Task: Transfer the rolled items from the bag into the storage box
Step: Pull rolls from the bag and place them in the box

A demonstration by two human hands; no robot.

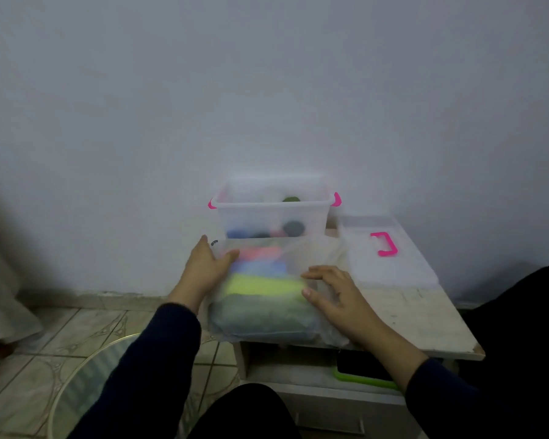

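Rolled items: a stack of four (260, 286), pink, blue, yellow and grey-green from far to near, lay inside the translucent bag (276, 299), between the two hands.
Left hand: the left hand (205, 270) gripped the bag's left edge, thumb over its top near the pink roll and fingers behind the film.
Right hand: the right hand (333, 296) rested on the bag's right side, fingers spread and only lightly bent, pressing the plastic flat; it pinched nothing that I could make out.
Bag: it sat on the near edge of the counter (425, 318), directly under both hands, with its mouth apparently facing away from them, though blur made that uncertain.
Storage box: the clear storage box (273, 213) with pink latches stood just beyond the fingertips, touching or almost touching the bag's far end.
Box contents: several rolls already lay inside (293, 229), dark, blue and pink ones showing through the wall.
Lid: the lid (390, 251) with a pink handle lay beyond and right of the right hand.
Progress: partly done, by my reading; some rolls were in the box, four remained bagged.
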